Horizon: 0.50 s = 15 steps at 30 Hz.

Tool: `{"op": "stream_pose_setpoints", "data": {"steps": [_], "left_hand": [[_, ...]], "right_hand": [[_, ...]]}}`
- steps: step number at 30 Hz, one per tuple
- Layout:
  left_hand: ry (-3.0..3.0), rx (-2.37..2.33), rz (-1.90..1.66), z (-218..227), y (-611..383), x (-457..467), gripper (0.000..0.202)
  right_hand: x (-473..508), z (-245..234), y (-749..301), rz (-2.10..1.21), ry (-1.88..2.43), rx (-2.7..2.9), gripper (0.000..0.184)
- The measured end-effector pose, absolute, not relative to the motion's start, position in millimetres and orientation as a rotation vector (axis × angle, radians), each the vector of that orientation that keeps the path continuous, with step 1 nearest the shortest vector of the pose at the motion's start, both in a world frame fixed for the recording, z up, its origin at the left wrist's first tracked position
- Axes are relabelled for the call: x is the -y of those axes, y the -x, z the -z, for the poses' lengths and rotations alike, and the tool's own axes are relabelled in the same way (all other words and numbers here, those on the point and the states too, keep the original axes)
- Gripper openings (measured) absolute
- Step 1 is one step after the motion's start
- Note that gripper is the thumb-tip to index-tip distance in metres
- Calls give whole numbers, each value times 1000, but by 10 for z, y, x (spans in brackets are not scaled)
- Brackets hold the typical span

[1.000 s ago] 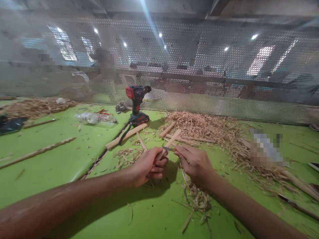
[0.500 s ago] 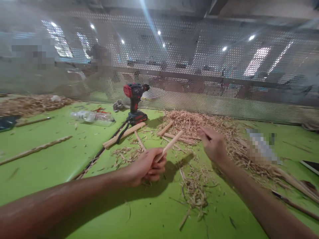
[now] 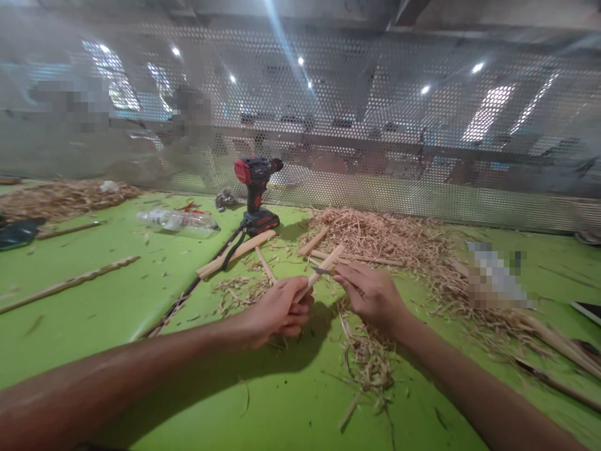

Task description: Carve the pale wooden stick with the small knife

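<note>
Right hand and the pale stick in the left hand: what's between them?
A small blade, held by the right hand, crosses the stick there in the head view.

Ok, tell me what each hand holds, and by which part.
Left hand: wooden stick, by its near end. Right hand: small bladed tool, by its rear end, mostly hidden.

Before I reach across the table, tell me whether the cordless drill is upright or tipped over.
Upright: the cordless drill stands on its base, handle rising above it and chuck pointing toward the picture's right.
</note>
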<state>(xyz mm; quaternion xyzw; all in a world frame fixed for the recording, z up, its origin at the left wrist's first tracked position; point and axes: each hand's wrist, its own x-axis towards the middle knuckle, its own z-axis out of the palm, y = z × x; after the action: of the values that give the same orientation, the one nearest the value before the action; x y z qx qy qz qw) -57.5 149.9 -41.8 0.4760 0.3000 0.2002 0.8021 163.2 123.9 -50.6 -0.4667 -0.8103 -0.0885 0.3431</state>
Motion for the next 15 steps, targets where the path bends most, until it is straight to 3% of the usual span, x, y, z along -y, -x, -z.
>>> {"op": "stream_pose_setpoints", "data": {"steps": [15], "left_hand": [[-1116, -655, -429, 405, 570, -1485, 37]], "right_hand": [[-1241, 441, -1740, 608, 1216, 2188, 31]]}}
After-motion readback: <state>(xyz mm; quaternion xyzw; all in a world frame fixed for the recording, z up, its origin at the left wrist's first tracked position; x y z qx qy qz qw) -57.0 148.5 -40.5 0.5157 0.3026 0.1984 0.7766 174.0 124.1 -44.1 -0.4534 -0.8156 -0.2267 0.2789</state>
